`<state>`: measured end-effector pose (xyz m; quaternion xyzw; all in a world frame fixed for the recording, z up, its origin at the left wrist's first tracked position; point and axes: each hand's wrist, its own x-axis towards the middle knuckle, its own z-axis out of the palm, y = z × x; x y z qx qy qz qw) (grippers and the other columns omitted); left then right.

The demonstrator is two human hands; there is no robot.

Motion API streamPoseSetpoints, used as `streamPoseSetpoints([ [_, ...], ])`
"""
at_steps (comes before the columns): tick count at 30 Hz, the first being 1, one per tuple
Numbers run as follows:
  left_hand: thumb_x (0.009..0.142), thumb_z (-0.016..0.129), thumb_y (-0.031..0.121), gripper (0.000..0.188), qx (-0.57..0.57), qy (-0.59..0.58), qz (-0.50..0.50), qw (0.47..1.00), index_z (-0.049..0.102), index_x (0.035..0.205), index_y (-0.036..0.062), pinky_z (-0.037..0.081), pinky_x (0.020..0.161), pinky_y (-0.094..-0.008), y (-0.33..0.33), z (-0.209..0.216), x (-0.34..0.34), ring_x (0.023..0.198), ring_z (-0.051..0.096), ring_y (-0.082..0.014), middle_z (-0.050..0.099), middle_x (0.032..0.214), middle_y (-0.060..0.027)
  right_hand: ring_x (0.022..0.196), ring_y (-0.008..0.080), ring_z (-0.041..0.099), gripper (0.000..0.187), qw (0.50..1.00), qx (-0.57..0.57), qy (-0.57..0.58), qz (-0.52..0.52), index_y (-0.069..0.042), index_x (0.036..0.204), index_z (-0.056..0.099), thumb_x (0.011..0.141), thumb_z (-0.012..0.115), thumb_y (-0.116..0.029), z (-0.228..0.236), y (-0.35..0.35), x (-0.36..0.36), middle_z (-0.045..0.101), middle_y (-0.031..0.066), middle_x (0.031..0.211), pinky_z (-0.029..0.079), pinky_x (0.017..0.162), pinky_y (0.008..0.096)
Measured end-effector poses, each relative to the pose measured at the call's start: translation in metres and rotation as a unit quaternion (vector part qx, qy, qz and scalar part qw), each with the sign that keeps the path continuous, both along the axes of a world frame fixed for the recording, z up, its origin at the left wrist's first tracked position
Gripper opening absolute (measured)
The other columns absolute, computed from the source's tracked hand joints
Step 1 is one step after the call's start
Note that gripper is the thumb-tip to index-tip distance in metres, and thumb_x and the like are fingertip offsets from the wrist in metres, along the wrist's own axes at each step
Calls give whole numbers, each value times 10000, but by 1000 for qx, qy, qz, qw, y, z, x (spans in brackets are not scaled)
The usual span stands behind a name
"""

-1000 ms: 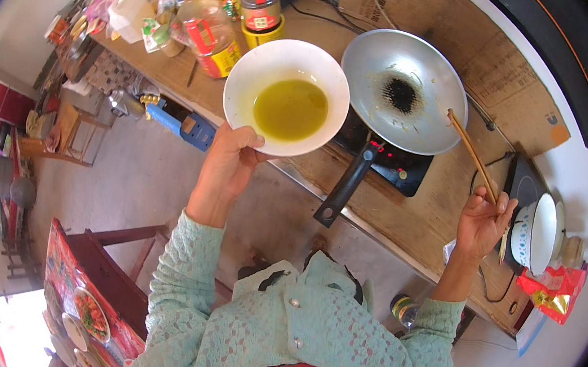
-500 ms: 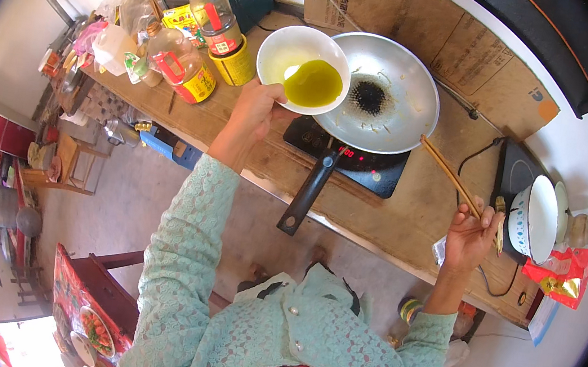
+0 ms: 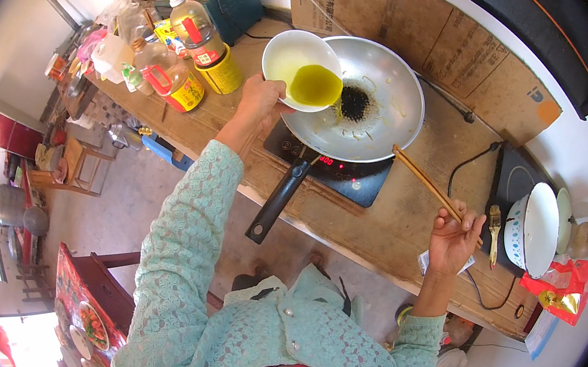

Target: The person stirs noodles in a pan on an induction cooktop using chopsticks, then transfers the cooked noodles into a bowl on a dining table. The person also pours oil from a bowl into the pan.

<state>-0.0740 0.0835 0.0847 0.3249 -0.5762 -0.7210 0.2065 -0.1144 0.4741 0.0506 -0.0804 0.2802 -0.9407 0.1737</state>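
Note:
My left hand (image 3: 257, 110) grips the rim of a white bowl (image 3: 280, 62), which tilts to the right over the left part of a wok-like frying pan (image 3: 399, 87). Yellow-green oil (image 3: 317, 85) has pooled against the bowl's right rim; whether any is running out is hard to tell. The silvery pan has a dark, textured patch at its centre and a black handle (image 3: 279, 200) pointing toward me. It sits on a lit induction cooker (image 3: 359, 184). In my right hand (image 3: 456, 238) is a pair of chopsticks (image 3: 428, 182), their far tips near the pan's right edge.
Oil bottles (image 3: 197, 31) and a yellow tin (image 3: 219, 73) stand left on the wooden counter (image 3: 241, 141). At right are a brush (image 3: 494, 235), a second cooker (image 3: 509, 172), a white basin (image 3: 541, 230) and a red packet (image 3: 568, 287). Cardboard (image 3: 426, 43) lines the wall.
The bowl has tipped further right, and the oil has moved up to its rim. My right hand still holds the chopsticks beside the pan. The whole view has shifted slightly.

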Motion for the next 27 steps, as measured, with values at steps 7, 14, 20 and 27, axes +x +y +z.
streamPoseSetpoints([
  [7, 699, 479, -47, 399, 2, -10, -16, 1000, 476, 1089, -134, 587, 573, -375, -6, -5, -10, 819, 645, -316, 582, 1012, -220, 823, 288, 602, 416, 999, 25, -15, -37, -103, 692, 434, 977, 387, -403, 3, -6, 11, 567, 110, 984, 501, 662, 322],
  [14, 711, 492, -40, 330, -5, 14, -49, 999, 548, 1023, -131, 588, 548, -371, -28, -17, -22, 789, 654, -314, 604, 977, -220, 813, 275, 599, 414, 994, 51, 10, -96, -120, 689, 428, 975, 385, -416, 15, -9, 37, 564, 93, 962, 488, 652, 312],
  [20, 696, 506, -39, 246, -80, -16, -47, 996, 538, 910, -157, 587, 506, -405, -25, -13, -39, 679, 646, -314, 602, 855, -205, 812, 269, 600, 411, 990, 59, 4, -127, -127, 691, 411, 977, 375, -420, 18, -11, 52, 557, 87, 951, 488, 649, 305],
  [27, 722, 498, -5, 325, -96, -48, -42, 993, 566, 1017, -124, 544, 453, -365, -25, -12, -41, 689, 662, -305, 636, 878, -213, 810, 277, 591, 414, 992, 56, 3, -114, -120, 694, 415, 978, 372, -418, 21, -10, 51, 552, 87, 962, 483, 659, 310],
])
